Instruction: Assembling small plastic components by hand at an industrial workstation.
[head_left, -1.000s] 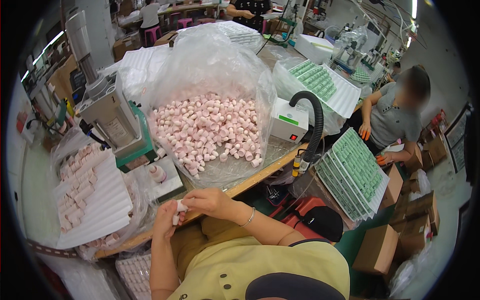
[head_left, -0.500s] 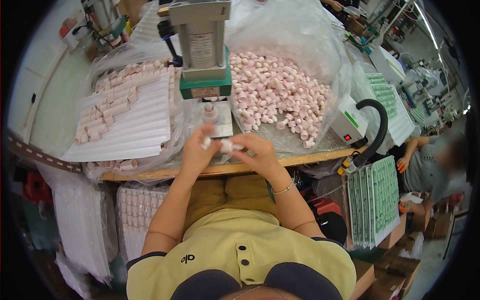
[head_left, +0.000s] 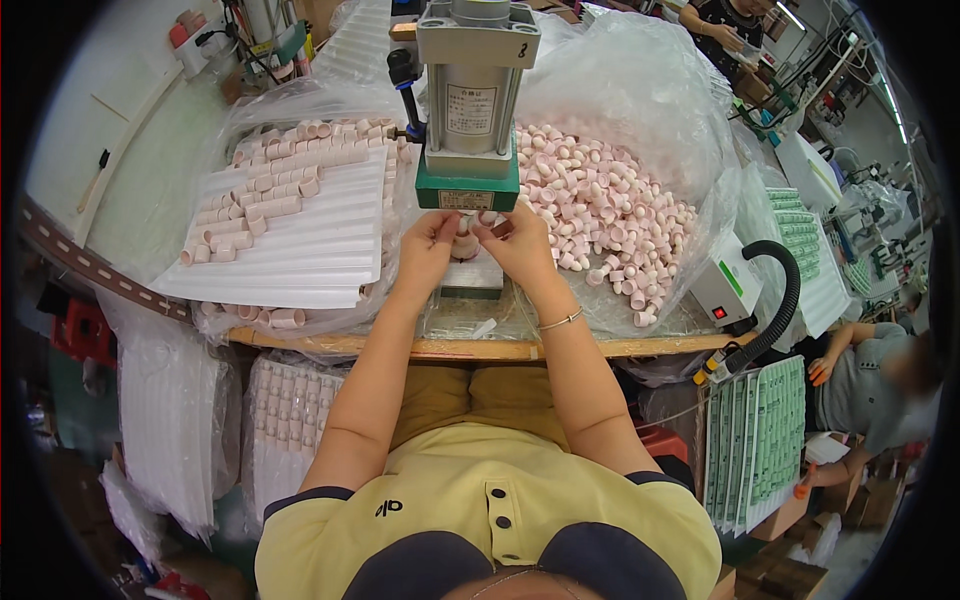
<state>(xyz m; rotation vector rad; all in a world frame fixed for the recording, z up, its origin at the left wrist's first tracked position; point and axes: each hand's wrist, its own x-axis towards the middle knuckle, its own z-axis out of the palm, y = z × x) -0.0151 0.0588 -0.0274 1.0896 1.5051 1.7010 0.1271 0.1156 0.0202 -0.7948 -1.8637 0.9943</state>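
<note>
press (head_left: 470,120): top cut off by upper edge | pink piece (head_left: 464,247) beneath: partly hidden | co-worker's head (head_left: 910,368): blurred

Bare left hand (head_left: 428,250) and bare right hand (head_left: 524,248): fingers near each other at grey metal press (head_left: 470,110) with green block (head_left: 467,190) | pale-pink caps (head_left: 605,210): heaped in clear plastic bag (head_left: 650,85), right of press | pale-pink cylinders (head_left: 272,206): rows on white ridged sheet (head_left: 325,255), left

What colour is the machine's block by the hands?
The block is green; the head view shows it best.

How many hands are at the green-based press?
2: the left hand and the right hand, side by side, just below the green block in this view; neither is hidden.
</note>
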